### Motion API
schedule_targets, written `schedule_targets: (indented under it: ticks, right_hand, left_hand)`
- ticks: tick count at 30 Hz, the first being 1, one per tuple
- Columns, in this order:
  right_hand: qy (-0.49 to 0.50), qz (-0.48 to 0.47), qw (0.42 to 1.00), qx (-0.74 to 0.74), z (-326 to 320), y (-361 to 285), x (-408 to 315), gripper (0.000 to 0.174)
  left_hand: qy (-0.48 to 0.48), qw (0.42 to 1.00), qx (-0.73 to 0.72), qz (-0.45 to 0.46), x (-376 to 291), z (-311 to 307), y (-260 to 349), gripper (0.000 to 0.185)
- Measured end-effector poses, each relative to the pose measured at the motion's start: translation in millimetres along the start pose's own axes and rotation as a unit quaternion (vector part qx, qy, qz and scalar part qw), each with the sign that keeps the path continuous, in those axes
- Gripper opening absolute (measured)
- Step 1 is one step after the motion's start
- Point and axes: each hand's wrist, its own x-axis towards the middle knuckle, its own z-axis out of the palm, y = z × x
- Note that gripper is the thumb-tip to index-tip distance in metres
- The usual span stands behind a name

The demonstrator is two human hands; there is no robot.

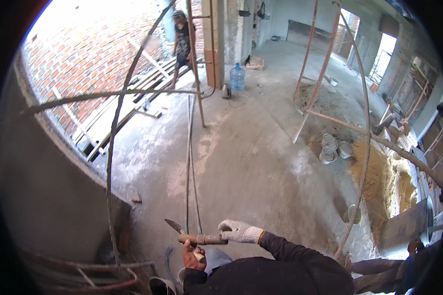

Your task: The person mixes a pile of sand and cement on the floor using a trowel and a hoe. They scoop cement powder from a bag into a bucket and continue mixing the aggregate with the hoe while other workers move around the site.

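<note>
My bare left hand (pixel 194 257) is closed around the pale handle of a pointed trowel (pixel 174 225). Its blade points up and away to the left. Across the trowel lies a short brown cylinder (pixel 203 239), of wood or rusty metal, with a raised collar; my left thumb touches its left part. My right hand (pixel 240 231), in a white knitted glove with a yellow cuff edge, curls its fingers over the cylinder's right end. The fingertips are partly hidden there. Below the cylinder, a grey-blue rounded surface (pixel 218 255) shows beside my dark sleeve.
Thin bent poles (pixel 112 147) and a slanting rail (pixel 398 149) cross the view. Mortar buckets (pixel 328 154) stand by a sand heap (pixel 365 162). A person (pixel 184 38) is near stacked timbers (pixel 133 107); another person's legs (pixel 376 271) show lower right. Farther off stands a water bottle (pixel 237 78).
</note>
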Motion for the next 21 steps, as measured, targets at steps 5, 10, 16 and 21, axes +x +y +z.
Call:
schedule_targets:
  ticks: [5,10,16,21]
  right_hand:
    - [-0.161,0.125,0.978,0.046,-25.2,-10.2,62.0,0.048]
    - [-0.085,0.107,0.978,0.159,-58.9,-11.7,122.0,0.052]
    - [0.113,0.161,0.896,0.399,-129.5,9.5,162.7,0.026]
    - [0.306,0.157,0.795,0.499,-195.0,51.0,161.1,0.024]
  left_hand:
    - [-0.046,0.992,0.109,-0.045,85.7,66.6,6.5,0.018]
    - [-0.112,0.955,0.244,-0.124,163.6,155.0,34.2,0.022]
    - [-0.195,0.85,0.474,-0.119,254.1,279.7,41.1,0.032]
    - [-0.293,0.773,0.553,-0.11,321.6,369.6,4.5,0.041]
